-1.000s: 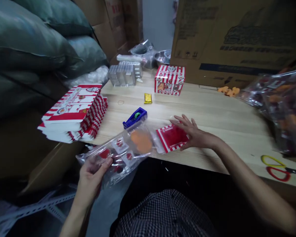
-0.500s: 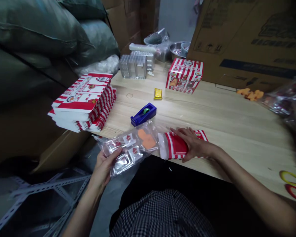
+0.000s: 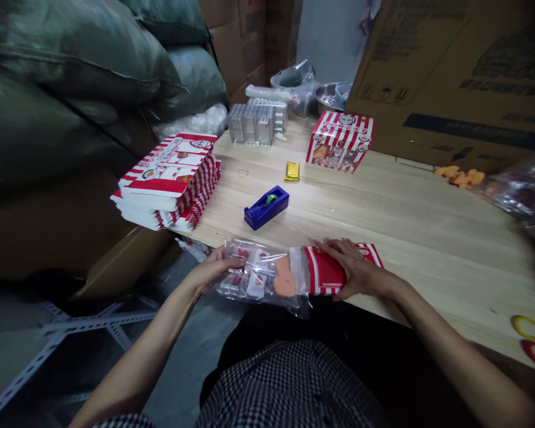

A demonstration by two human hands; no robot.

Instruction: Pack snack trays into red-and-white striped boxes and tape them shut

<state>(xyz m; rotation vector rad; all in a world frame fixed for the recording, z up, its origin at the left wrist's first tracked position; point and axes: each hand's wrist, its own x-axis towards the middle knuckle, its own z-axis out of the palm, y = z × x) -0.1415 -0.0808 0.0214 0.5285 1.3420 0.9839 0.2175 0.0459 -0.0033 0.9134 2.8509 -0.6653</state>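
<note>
My left hand (image 3: 214,268) pinches the left end of a clear plastic bag (image 3: 267,303), which holds an orange piece (image 3: 285,278) and small printed packets (image 3: 257,280). The bag's right end overlaps the pale open end of a red-and-white striped box (image 3: 321,270) lying on its side at the table's front edge. Over that box my right hand (image 3: 350,267) is spread, its fingers along the far side and its thumb on the near side, gripping it. Beyond the bag sits a blue tape dispenser (image 3: 266,208) with green tape.
Flattened striped boxes (image 3: 169,172) are stacked at the left. A small gold packet (image 3: 292,171), clear plastic cases (image 3: 251,123) and an upright striped box (image 3: 340,139) stand farther back. Orange pieces (image 3: 459,176) lie by a large carton (image 3: 450,89); yellow and red loops (image 3: 532,339) are at right.
My left hand has moved the bag rightward, up against and over the open end of the striped box. The right hand keeps its hold on the box.
</note>
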